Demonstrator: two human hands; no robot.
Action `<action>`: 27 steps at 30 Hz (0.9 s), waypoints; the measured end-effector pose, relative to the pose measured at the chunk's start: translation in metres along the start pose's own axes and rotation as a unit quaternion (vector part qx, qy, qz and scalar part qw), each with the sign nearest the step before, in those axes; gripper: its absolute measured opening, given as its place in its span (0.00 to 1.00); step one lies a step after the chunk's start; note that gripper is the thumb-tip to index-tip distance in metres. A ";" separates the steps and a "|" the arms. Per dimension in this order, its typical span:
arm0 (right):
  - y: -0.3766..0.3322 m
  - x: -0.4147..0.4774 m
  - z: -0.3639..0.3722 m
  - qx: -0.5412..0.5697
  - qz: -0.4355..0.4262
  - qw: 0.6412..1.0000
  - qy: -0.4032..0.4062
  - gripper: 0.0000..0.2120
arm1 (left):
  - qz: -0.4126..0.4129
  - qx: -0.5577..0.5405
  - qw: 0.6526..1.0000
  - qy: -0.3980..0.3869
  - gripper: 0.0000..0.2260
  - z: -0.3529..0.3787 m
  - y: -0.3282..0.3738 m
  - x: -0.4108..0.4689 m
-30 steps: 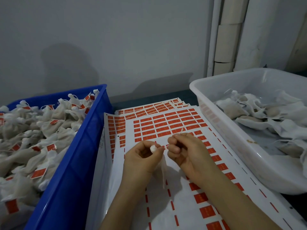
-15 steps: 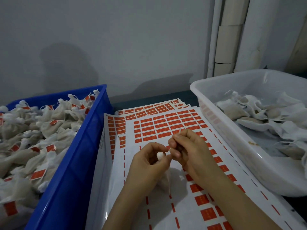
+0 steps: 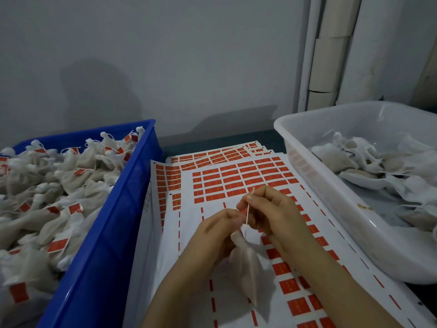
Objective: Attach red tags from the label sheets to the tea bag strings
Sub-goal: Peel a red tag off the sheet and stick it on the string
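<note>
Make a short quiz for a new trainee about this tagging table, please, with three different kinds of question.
1. Multiple choice: which container holds tea bags that already carry red tags? A) the blue crate B) the white tub C) both
2. True or false: many tags are already gone from the near part of the top label sheet.
3. Fill the gap: the right hand pinches the string while the left hand holds the ___.
Key: 1 A. 2 true. 3 tea bag.
</note>
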State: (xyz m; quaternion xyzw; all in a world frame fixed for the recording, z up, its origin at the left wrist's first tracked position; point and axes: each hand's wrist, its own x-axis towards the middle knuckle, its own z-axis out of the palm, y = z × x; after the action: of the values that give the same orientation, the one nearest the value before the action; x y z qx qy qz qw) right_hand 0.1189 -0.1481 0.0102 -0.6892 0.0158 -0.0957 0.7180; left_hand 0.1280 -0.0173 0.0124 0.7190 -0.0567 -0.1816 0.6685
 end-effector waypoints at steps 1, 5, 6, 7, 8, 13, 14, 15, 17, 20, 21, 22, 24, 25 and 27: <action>0.001 0.000 0.000 -0.015 -0.005 1.000 -0.001 0.07 | -0.005 -0.013 1.000 0.004 0.10 -0.001 0.000 0.000; 0.001 0.000 0.000 -0.028 -0.016 0.999 -0.023 0.08 | 0.059 0.079 0.994 -0.042 0.10 -0.008 0.003 -0.009; 0.001 0.000 -0.001 -0.027 -0.017 0.999 -0.027 0.08 | 0.053 0.081 0.994 -0.052 0.09 -0.008 0.004 -0.010; 0.001 0.000 -0.002 -0.026 -0.018 0.999 -0.029 0.08 | 0.036 0.082 0.994 -0.065 0.07 -0.008 0.004 -0.009; 0.001 0.001 -0.002 -0.025 -0.018 0.999 -0.031 0.08 | 0.019 0.085 0.993 -0.083 0.06 -0.008 0.005 -0.010; 0.002 0.001 -0.002 -0.030 -0.012 0.998 -0.051 0.08 | -0.012 0.102 0.985 -0.139 0.07 -0.008 0.001 -0.011; 0.002 0.001 -0.002 -0.037 -0.007 0.997 -0.062 0.09 | -0.009 0.099 0.987 -0.128 0.08 -0.008 0.001 -0.011; 0.003 0.002 -0.001 -0.045 -0.001 0.996 -0.071 0.09 | -0.001 0.094 0.990 -0.107 0.10 -0.008 0.001 -0.011; 0.004 0.002 0.000 -0.051 0.009 0.996 -0.076 0.09 | 0.015 0.060 0.996 -0.064 0.11 -0.008 0.001 -0.009; 0.005 0.003 0.000 -0.034 0.007 0.998 -0.049 0.08 | 0.025 0.036 0.999 -0.013 0.12 -0.009 0.003 -0.007; 0.005 0.003 -0.001 -0.027 0.004 0.999 -0.036 0.08 | 0.024 0.038 0.999 -0.003 0.11 -0.009 0.003 -0.007; 0.005 0.003 -0.002 -0.022 0.001 0.999 -0.024 0.08 | 0.020 0.038 0.999 0.000 0.09 -0.010 0.004 -0.007; 0.003 0.004 -0.003 -0.022 -0.007 1.000 -0.012 0.06 | 0.013 0.037 0.999 -0.005 0.06 -0.010 0.005 -0.007; 0.003 0.004 -0.004 -0.030 -0.011 0.999 -0.010 0.06 | 0.014 0.036 0.999 -0.010 0.06 -0.010 0.005 -0.007; 0.003 0.004 -0.002 -0.052 -0.021 0.998 -0.014 0.05 | 0.020 0.037 0.999 -0.017 0.09 -0.009 0.006 -0.008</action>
State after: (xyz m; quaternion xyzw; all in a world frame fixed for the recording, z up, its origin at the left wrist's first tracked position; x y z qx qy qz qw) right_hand 0.1225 -0.1509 0.0073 -0.7271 -0.0037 -0.0999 0.6792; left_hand 0.1246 -0.0066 0.0198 0.7385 -0.0891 -0.1787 0.6440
